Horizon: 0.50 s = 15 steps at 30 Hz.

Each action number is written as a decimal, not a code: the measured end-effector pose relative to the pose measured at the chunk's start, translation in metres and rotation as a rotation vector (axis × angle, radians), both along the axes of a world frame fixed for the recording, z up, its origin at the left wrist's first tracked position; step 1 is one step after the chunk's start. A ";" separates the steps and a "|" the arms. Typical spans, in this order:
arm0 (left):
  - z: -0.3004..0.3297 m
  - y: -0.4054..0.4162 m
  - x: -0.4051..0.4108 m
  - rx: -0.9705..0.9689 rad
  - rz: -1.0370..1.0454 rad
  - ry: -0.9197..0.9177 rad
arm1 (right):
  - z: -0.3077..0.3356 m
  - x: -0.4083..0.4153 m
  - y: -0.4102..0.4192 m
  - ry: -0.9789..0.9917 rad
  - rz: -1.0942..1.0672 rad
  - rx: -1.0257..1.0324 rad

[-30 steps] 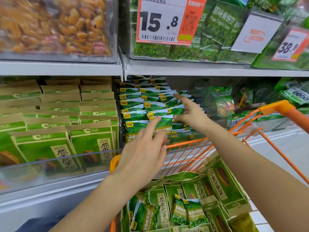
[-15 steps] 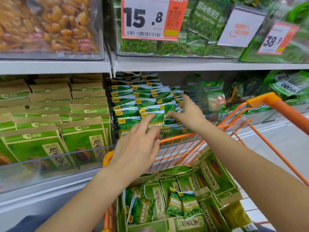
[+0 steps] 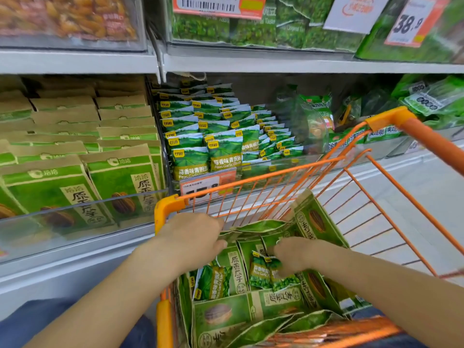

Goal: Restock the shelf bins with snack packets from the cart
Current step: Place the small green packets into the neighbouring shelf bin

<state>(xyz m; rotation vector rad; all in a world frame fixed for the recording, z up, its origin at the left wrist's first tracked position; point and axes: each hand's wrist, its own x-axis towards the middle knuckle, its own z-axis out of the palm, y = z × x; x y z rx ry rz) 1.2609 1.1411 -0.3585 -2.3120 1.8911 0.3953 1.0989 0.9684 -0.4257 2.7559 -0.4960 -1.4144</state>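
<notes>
Both hands are down in the orange wire cart (image 3: pixel 296 172), which is parked against the shelf.

Right hand (image 3: pixel 298 254): fingers curled onto a small green pea packet (image 3: pixel 261 271) lying on top of the cart load. Print reads "Peas Garlic Flavor" under Chinese text. It looks like a pinch at the packet's top edge, but the fingertips are partly hidden. A second small pea packet (image 3: pixel 214 282) with the same print lies just left of it, untouched.

Left hand (image 3: pixel 193 237): knuckles up, fingers bent over the far edge of the big green-and-kraft seed bags (image 3: pixel 236 270) standing in the cart. Can't tell whether it grips one or just rests there. More of these bags line the cart's right side and near end. Their text is Chinese only, with a seed picture.

Pea bin (image 3: pixel 263 169), middle shelf straight beyond the cart: clear front, rows of the same green packets with yellow corner logos, the front ones readable as "Peas Garlic Flavor". An orange price tag (image 3: pixel 208 187) hangs on the bin front, digits blurred behind the cart wire.

Left bin (image 3: pixel 82 209): the same brand of seed bags, upright in rows.

Top shelf: orange-brown snack bags (image 3: pixel 67 16) far left, green "Original Taste" pea bags (image 3: pixel 253 31) centre with a barcode tag above them, and a "38.9" tag (image 3: pixel 411 23) right.

Right of the pea bin are more green packs (image 3: pixel 426 99), text too blurred to read.
</notes>
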 end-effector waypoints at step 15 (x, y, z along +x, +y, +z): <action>0.008 0.000 0.001 -0.019 0.027 0.054 | 0.030 -0.003 -0.001 -0.153 -0.106 0.268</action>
